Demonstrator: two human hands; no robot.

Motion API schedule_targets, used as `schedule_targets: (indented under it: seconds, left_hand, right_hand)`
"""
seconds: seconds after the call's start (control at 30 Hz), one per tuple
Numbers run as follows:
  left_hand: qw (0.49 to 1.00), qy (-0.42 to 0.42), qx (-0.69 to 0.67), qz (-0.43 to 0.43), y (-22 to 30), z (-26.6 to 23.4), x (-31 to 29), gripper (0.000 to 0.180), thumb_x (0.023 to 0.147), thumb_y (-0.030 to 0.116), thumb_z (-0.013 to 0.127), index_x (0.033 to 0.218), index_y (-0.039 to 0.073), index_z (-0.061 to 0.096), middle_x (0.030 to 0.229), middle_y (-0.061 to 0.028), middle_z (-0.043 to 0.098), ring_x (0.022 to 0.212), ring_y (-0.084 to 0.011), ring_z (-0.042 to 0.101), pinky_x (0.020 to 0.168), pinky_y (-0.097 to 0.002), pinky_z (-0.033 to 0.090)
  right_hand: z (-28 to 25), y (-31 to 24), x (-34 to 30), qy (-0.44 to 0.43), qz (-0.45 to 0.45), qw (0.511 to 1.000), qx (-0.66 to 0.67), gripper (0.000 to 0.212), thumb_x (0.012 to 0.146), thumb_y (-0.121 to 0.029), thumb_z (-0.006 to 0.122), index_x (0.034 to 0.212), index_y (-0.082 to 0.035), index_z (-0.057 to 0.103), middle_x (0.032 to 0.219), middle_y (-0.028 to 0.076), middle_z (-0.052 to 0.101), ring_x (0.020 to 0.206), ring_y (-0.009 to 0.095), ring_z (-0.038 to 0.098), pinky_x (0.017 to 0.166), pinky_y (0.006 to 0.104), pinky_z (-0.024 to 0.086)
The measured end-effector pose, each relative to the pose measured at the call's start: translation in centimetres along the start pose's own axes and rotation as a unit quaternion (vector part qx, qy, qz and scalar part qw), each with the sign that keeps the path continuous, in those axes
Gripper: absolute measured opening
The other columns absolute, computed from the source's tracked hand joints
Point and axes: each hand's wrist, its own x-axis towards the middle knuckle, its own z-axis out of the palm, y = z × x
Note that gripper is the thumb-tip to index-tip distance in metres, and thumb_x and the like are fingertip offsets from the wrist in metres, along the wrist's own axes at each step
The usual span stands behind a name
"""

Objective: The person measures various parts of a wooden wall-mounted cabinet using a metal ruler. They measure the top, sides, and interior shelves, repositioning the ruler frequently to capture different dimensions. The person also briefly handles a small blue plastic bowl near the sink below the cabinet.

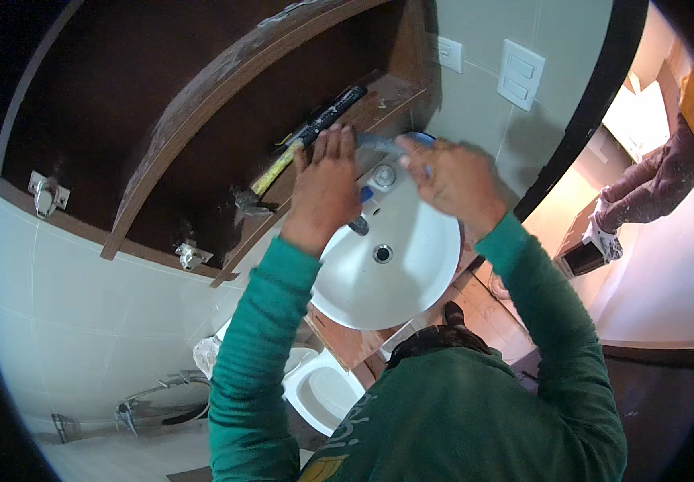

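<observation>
Above the far side of the white washbasin (pixel 427 241), my right hand (pixel 453 181) is closed around the right end of a thin bluish-grey strip (pixel 379 144); motion blurs it, so I cannot tell its exact kind. My left hand (pixel 324 189) is palm down at the front edge of the wooden shelf (pixel 387 100). Its fingers are stretched out, and their tips touch the strip's left end. Just left of those fingers, a hammer (pixel 279 169) with a yellow shaft and black grip lies on the shelf. A blue item (pixel 366 194) beside the tap is partly hidden by my left hand.
An open brown cabinet (pixel 146 120) with metal hinges (pixel 193 255) overhangs the left. Wall switches (pixel 521 74) are at the upper right. A toilet (pixel 323 394) stands below the basin. Another person's dusty dark-clothed limb (pixel 652 185) shows through the doorway.
</observation>
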Motion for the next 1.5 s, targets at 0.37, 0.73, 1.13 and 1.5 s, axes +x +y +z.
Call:
schedule_targets:
  seconds: [0.37,0.73,1.13,1.5]
  left_hand:
    - [1.000,0.026,-0.001,0.013,0.5,0.7,-0.2,0.095,0.072,0.004,0.070,0.156,-0.007,0.028,0.161,-0.0299,0.034,0.150,-0.0434,0.037,0.117,-0.0670,0.032]
    - [1.000,-0.003,0.015,-0.002,2.8,1.2,5.4,0.096,0.071,0.008,0.072,0.156,-0.008,0.030,0.161,-0.0302,0.035,0.148,-0.0447,0.038,0.116,-0.0683,0.035]
    - [0.998,-0.062,0.031,0.000,1.5,-1.3,1.0,0.096,0.080,0.009,0.073,0.160,-0.007,0.022,0.162,-0.0314,0.031,0.150,-0.0451,0.035,0.121,-0.0597,0.032]
    - [1.000,0.007,0.004,0.010,1.5,0.2,1.3,0.097,0.071,0.000,0.074,0.155,-0.012,0.028,0.159,-0.0343,0.034,0.148,-0.0476,0.038,0.118,-0.0651,0.031]
  right_hand:
    - [-0.2,-0.7,-0.3,0.001,0.039,0.999,0.019,0.041,0.101,-0.038,0.057,0.133,-0.016,0.070,0.090,0.019,0.072,0.075,0.036,0.072,0.067,0.0484,0.060]
    - [-1.2,3.6,1.5,-0.019,0.083,0.995,0.044,0.040,0.101,-0.040,0.058,0.132,-0.018,0.071,0.088,0.020,0.073,0.076,0.040,0.071,0.069,0.0534,0.057]
    - [-0.8,1.7,0.1,-0.041,-0.004,0.999,0.010,0.042,0.100,-0.036,0.060,0.136,-0.017,0.067,0.089,0.018,0.071,0.072,0.032,0.072,0.059,0.0467,0.058]
    - [-0.2,1.3,0.6,-0.016,0.038,0.998,0.047,0.041,0.102,-0.039,0.060,0.137,-0.018,0.068,0.090,0.018,0.071,0.074,0.034,0.072,0.064,0.0456,0.058]
